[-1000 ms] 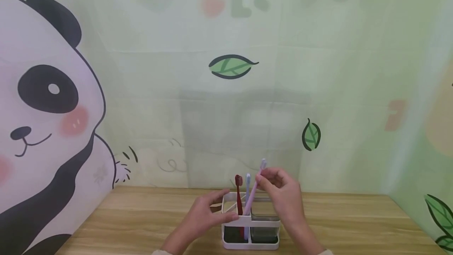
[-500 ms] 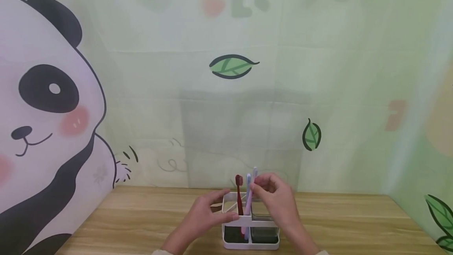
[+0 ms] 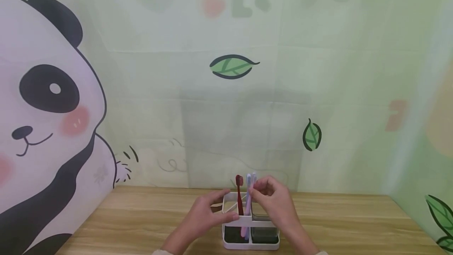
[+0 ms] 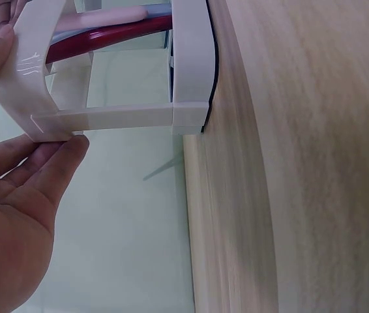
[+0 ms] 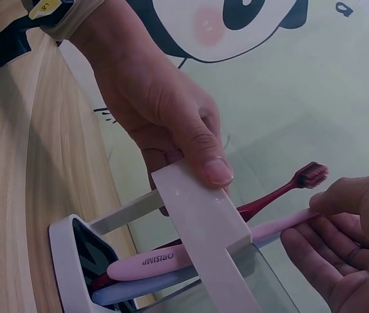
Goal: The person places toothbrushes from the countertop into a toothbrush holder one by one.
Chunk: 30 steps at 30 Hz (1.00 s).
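Observation:
A white toothbrush holder [image 3: 244, 220] stands on the table. My left hand [image 3: 209, 211] grips its upper frame at the left, thumb on the front and fingers behind. My right hand [image 3: 277, 202] pinches a pink toothbrush [image 5: 148, 264] near its head. The pink handle passes down through the holder's upper frame, its lower end close over the dark base in the right wrist view. Beside it leans a blue toothbrush [image 5: 139, 287] in the same slot. A red toothbrush [image 3: 239, 196] stands just left of them, bristles up; in the left wrist view only its handle shows.
A clear container [image 3: 264, 234] fills the holder's right compartment. The wood-grain table [image 3: 141, 215] ends at a pale green cloth backdrop [image 3: 159, 89] printed with a panda and leaves.
My right hand has moved left and lowered the pink toothbrush into the holder, tilting it more upright beside the blue one. My left hand has kept its grip on the frame.

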### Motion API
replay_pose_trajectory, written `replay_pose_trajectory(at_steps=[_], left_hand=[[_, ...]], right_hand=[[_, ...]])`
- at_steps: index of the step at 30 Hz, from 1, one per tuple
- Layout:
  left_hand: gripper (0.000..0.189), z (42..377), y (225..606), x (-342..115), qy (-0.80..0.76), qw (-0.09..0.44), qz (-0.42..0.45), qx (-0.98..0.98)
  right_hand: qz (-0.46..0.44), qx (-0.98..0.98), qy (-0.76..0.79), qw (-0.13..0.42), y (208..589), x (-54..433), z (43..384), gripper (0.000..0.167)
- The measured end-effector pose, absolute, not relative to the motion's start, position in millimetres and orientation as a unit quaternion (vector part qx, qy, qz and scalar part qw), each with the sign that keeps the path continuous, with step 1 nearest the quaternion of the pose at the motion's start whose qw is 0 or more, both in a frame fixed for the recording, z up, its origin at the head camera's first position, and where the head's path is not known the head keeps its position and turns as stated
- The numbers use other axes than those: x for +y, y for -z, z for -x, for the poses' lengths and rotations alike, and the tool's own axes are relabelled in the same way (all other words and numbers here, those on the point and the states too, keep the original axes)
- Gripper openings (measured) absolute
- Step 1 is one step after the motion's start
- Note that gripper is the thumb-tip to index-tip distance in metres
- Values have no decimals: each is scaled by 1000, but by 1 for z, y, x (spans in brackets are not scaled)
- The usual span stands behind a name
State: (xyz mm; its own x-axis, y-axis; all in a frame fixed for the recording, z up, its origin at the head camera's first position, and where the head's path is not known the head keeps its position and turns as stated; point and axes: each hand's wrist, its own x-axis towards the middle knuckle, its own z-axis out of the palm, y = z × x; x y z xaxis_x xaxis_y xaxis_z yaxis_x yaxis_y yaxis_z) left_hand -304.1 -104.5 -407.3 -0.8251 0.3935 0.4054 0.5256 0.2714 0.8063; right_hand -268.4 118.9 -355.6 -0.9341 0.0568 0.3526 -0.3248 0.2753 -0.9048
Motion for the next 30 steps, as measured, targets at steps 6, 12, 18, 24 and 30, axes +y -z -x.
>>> replay_pose_trajectory(at_steps=[6, 12, 18, 24, 30], left_hand=[[70, 304, 407, -105, 529, 65, 289, -795], [70, 304, 408, -104, 530, 66, 288, -795], [70, 305, 409, -104, 528, 69, 288, -795], [70, 305, 409, -104, 527, 71, 290, -796], [71, 305, 409, -104, 530, 71, 290, -794]], right_hand=[[-88, -782, -597, 157, 359, 120, 269, 16], [-89, -779, -603, 146, 361, 120, 272, 14], [-89, -783, -599, 145, 365, 119, 272, 15], [-97, -775, -608, 146, 369, 118, 273, 17], [-95, -768, -620, 129, 367, 119, 273, 15]])
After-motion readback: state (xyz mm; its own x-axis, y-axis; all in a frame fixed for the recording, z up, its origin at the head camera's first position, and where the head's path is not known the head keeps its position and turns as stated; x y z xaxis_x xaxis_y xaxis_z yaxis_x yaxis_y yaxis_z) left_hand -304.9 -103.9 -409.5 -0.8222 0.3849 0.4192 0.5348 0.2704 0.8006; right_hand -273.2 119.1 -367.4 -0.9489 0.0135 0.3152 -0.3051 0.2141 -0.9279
